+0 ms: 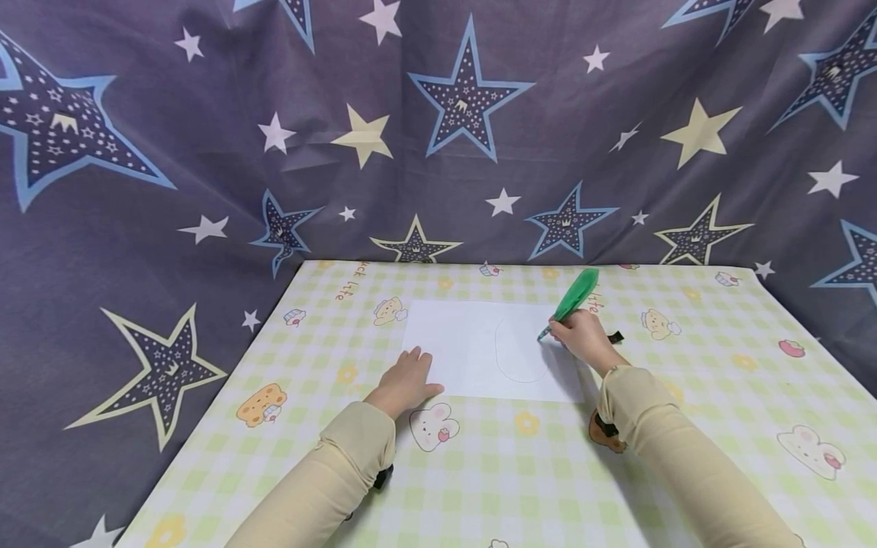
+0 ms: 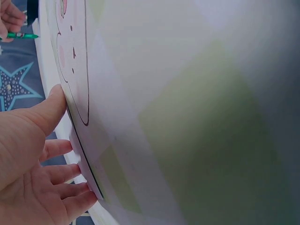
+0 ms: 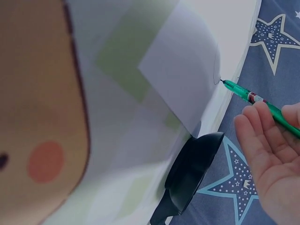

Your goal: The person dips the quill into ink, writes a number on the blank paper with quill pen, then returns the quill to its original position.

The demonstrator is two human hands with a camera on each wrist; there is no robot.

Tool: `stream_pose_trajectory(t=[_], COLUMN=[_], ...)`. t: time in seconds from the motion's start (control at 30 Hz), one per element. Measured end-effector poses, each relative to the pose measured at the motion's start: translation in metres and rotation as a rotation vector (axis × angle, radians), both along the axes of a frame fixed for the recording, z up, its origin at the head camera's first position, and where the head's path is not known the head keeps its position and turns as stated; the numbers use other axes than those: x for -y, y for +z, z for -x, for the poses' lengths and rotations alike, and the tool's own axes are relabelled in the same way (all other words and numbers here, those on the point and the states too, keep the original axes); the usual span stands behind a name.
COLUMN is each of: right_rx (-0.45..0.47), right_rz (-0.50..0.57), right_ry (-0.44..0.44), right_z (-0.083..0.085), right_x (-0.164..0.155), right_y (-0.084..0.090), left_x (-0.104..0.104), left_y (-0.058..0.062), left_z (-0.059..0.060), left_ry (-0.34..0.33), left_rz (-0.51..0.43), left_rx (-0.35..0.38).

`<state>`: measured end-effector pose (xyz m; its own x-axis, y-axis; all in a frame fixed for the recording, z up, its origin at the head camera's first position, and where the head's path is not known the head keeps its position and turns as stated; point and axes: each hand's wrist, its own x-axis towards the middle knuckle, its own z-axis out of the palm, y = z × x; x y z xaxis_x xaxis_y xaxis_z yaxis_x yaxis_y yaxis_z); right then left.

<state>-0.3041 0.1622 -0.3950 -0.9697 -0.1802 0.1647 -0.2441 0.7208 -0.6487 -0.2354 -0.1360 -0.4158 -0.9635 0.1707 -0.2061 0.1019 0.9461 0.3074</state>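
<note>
A sheet of white paper [image 1: 459, 350] lies on the table, a thin rounded outline drawn on its right half. My left hand [image 1: 404, 380] rests at the paper's left edge, fingers spread; in the left wrist view its thumb and fingertips touch down along the edge. Over the right part of the sheet, my right hand [image 1: 585, 335] pinches a green pen [image 1: 575, 295] with a leaf-shaped green top. The pen's tip is right at the drawn line. In the right wrist view the translucent green barrel [image 3: 239, 90] slants down to the paper.
A green-and-white checked tablecloth [image 1: 493, 472] printed with cartoon animals covers the table. Behind it hangs a dark curtain [image 1: 445, 190] with stars. A black strap piece [image 3: 194, 164] juts into the right wrist view.
</note>
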Motion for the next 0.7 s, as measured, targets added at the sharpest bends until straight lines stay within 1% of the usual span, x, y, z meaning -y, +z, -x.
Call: stream_pose_trajectory(t=[0.23, 0.7], right_rx=[0.008, 0.015], right_rz=[-0.012, -0.015], right_ry=[-0.001, 0.0], right_z=[0.0015, 0.0018], right_x=[0.0036, 0.0095], right_y=[0.0004, 0.0028], left_x=[0.0003, -0.0003], left_y=[-0.0019, 0.0005], left_z=[0.0013, 0.0002], left_ry=[0.001, -0.001], left_rz=[0.004, 0.007], left_rx=[-0.001, 0.002])
